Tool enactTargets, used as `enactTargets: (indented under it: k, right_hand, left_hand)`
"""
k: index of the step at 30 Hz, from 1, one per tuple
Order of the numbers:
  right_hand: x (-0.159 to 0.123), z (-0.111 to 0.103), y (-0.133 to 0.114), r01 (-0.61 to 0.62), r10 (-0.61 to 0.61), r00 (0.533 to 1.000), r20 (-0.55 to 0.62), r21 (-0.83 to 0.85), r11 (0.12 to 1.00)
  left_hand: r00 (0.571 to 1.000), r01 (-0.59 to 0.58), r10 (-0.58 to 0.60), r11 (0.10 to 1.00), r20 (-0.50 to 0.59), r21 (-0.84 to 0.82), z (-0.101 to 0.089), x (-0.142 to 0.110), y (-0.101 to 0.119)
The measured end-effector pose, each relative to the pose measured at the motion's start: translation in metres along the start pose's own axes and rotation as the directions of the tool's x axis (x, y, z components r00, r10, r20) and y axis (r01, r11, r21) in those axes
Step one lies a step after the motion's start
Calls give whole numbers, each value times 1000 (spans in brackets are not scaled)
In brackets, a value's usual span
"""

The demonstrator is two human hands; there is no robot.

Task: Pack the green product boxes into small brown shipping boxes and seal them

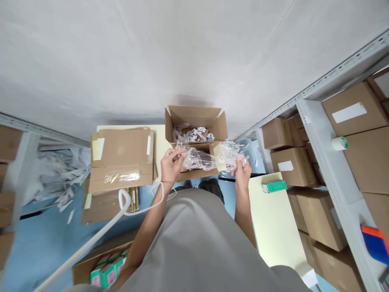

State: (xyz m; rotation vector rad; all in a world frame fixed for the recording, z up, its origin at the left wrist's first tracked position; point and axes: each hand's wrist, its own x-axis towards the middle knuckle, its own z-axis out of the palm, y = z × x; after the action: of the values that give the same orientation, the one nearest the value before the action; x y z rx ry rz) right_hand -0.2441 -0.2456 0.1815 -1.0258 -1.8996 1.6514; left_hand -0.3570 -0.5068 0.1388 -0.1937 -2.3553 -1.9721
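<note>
A crumpled strip of clear plastic wrap [200, 159] stretches between my two hands. My left hand [172, 165] pinches its left end between thumb and fingers. At the other end, my right hand [242, 170] has its fingers closed on the wrap. Behind and below the strip stands an open cardboard box [194, 111] with raised flaps. Inside it lie crumpled printed paper [200, 134] and some more clear plastic. A second open carton [197, 177] sits in front of this box, partly hidden by the wrap.
Flattened cardboard [121, 150] is stacked at left. A green box [274, 186] rests on the pale right-hand table [273, 227]. Below left, a carton holds green boxes [107, 275]. A white tube [88, 243] crosses near my left arm. Shelves of cartons [293, 164] line the right.
</note>
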Motion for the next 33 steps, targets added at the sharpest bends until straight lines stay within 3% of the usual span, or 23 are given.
enactTargets:
  k: [10,13,17,19,22,24,27,33]
  right_hand:
    - [0,-3,-13,43,-29,987,-161,84,996]
    - [-13,8,-18,39,-29,995,-95,110,993]
    - [-28,25,-15,16,-16,1000,-3,114,993]
    - [-25,22,-10,22,-19,999,-40,92,995]
    - [-8,1,-3,40,-31,976,-214,39,998]
    - [5,-13,-1,53,-51,956,-289,-1,999]
    - [14,-23,-2,101,-107,943,-316,-37,994]
    - [15,-19,-1,114,-139,938,-318,-95,989]
  left_hand:
    - [997,-60,60,998,46,12,13,-6,26]
    - [975,-89,86,996,204,5,30,-19,29]
    - [896,-101,98,995,433,-17,49,-37,21]
    - [905,-116,90,992,416,38,47,-39,11]
    - [954,-147,95,975,283,166,33,-33,2]
    - [960,-170,117,966,255,196,24,-28,4]
    - [951,-230,177,953,255,198,17,-23,18]
    - [949,-268,218,939,227,215,17,-19,34]
